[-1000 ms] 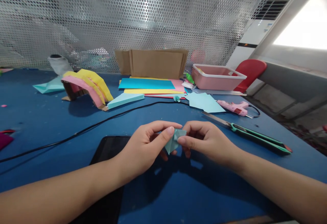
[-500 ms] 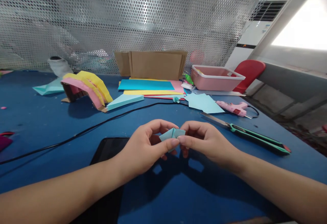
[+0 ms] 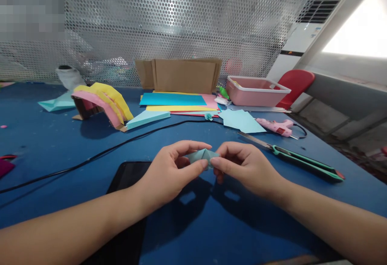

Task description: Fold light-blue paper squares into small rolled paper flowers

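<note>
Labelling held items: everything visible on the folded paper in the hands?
The folded paper is pale blue-green and looks matte, with creases meeting at a peak near its top middle and facets sloping to either side. It is held over the blue table, pinched by the left hand and right hand, which hide parts of it.

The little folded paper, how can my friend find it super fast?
Find the blue table, then the left hand and right hand above it. Pinched between them is the folded paper, pale blue. Unlike the pale-blue sheets lying farther back, it's held up.
</note>
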Demonstrator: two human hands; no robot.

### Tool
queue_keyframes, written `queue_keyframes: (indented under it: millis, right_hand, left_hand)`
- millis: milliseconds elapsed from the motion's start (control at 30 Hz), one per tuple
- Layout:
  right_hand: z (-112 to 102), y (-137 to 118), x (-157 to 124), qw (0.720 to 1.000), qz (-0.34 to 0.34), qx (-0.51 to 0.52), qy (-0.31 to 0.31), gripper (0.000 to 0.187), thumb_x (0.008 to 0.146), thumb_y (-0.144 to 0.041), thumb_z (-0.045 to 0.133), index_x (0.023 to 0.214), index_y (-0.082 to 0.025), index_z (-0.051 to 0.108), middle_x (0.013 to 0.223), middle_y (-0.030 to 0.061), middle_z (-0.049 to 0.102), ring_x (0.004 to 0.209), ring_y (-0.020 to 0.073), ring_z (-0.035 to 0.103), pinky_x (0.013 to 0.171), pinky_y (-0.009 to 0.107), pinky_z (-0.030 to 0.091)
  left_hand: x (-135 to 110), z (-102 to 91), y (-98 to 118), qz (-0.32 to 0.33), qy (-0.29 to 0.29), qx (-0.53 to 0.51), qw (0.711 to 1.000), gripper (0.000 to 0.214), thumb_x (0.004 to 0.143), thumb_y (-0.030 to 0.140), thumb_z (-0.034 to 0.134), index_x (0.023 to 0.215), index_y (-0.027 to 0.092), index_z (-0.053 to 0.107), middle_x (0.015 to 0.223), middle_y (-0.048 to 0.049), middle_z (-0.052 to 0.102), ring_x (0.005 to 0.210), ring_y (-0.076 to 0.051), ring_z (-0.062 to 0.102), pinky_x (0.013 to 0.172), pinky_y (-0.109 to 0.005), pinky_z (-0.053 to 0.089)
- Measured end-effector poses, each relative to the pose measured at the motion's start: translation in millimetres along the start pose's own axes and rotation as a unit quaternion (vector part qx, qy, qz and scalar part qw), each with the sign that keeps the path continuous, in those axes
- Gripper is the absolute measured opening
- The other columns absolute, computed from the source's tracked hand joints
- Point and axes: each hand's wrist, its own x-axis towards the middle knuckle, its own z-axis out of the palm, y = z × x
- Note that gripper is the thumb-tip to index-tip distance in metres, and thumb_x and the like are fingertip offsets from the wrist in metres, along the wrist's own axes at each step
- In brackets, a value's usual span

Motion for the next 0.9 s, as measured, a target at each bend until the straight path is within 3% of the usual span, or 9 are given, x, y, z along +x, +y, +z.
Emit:
queue_keyframes:
  millis: [100, 233, 367, 567, 633, 733, 900]
  right_hand:
    - [-0.6, 3.2, -0.9, 1.000, -0.009, -0.017, -0.007, 0.027, 0.076, -0.040, 0.074, 0.073, -0.016, 0.063, 0.061, -0.0014, 0.062, 0.057, 0.0109, 0.058, 0.058, 0.023, 0.046]
    - [-0.4, 3.7, -1.4, 1.000, 0.009, -0.001, -0.014, 0.028, 0.072, -0.037, 0.079, 0.071, -0.017, 0.060, 0.059, -0.0021, 0.062, 0.055, 0.0103, 0.057, 0.055, 0.022, 0.045]
    - [-1.0, 1.2, -0.7, 0.998, 0.025, 0.041, -0.028, 0.030, 0.067, -0.035, 0.082, 0.065, -0.016, 0.059, 0.055, -0.0021, 0.063, 0.052, 0.0102, 0.057, 0.055, 0.022, 0.045]
    - [-3.5, 4.8, 1.9, 0.993, 0.015, 0.100, -0.060, 0.032, 0.084, -0.043, 0.065, 0.069, -0.014, 0.067, 0.063, 0.0029, 0.066, 0.056, 0.0121, 0.062, 0.058, 0.025, 0.052]
    - [-3.6, 6.5, 2.8, 0.997, -0.020, 0.066, -0.043, 0.031, 0.086, -0.044, 0.062, 0.078, -0.014, 0.068, 0.067, 0.0028, 0.066, 0.059, 0.0128, 0.063, 0.059, 0.026, 0.054]
    - [-3.9, 8.9, 2.9, 0.989, -0.132, -0.057, 0.028, 0.023, 0.079, -0.033, 0.072, 0.094, -0.016, 0.067, 0.077, 0.0024, 0.067, 0.067, 0.0140, 0.065, 0.062, 0.026, 0.056]
    - [-7.7, 9.9, 2.2, 0.921, -0.286, -0.257, 0.061, 0.023, 0.085, -0.015, 0.063, 0.107, -0.018, 0.069, 0.084, 0.0047, 0.071, 0.073, 0.0144, 0.066, 0.064, 0.024, 0.055]
  left_hand:
    - [0.5, -0.5, 0.7, 0.012, 0.022, -0.004, 1.000, 0.028, 0.076, 0.030, 0.074, 0.102, 0.021, 0.069, 0.092, 0.0002, 0.072, 0.079, -0.012, 0.064, 0.072, -0.020, 0.050]
    - [0.2, -1.8, 0.3, 0.012, 0.028, 0.008, 0.999, 0.032, 0.076, 0.030, 0.074, 0.106, 0.022, 0.067, 0.074, 0.0038, 0.062, 0.067, -0.009, 0.057, 0.060, -0.018, 0.046]
    - [0.0, -1.6, -0.5, 0.009, 0.006, 0.005, 1.000, 0.034, 0.076, 0.028, 0.073, 0.109, 0.021, 0.064, 0.074, 0.0036, 0.061, 0.068, -0.011, 0.061, 0.060, -0.020, 0.047]
    - [0.4, 1.5, 0.7, -0.017, -0.029, -0.039, 0.999, 0.029, 0.079, 0.025, 0.070, 0.106, 0.019, 0.061, 0.082, 0.0014, 0.066, 0.072, -0.013, 0.069, 0.070, -0.026, 0.054]
    - [0.4, 2.2, 1.0, -0.025, -0.028, -0.040, 0.998, 0.028, 0.079, 0.023, 0.069, 0.105, 0.019, 0.061, 0.082, 0.0015, 0.066, 0.072, -0.014, 0.069, 0.069, -0.025, 0.055]
    - [1.3, 1.7, 0.8, -0.038, -0.011, -0.030, 0.999, 0.034, 0.078, 0.027, 0.072, 0.109, 0.020, 0.059, 0.078, 0.0030, 0.064, 0.072, -0.015, 0.070, 0.064, -0.024, 0.055]
    - [4.5, 0.0, -1.3, -0.051, -0.024, -0.078, 0.995, 0.034, 0.078, 0.031, 0.074, 0.108, 0.017, 0.063, 0.085, -0.0009, 0.071, 0.077, -0.013, 0.069, 0.064, -0.021, 0.055]
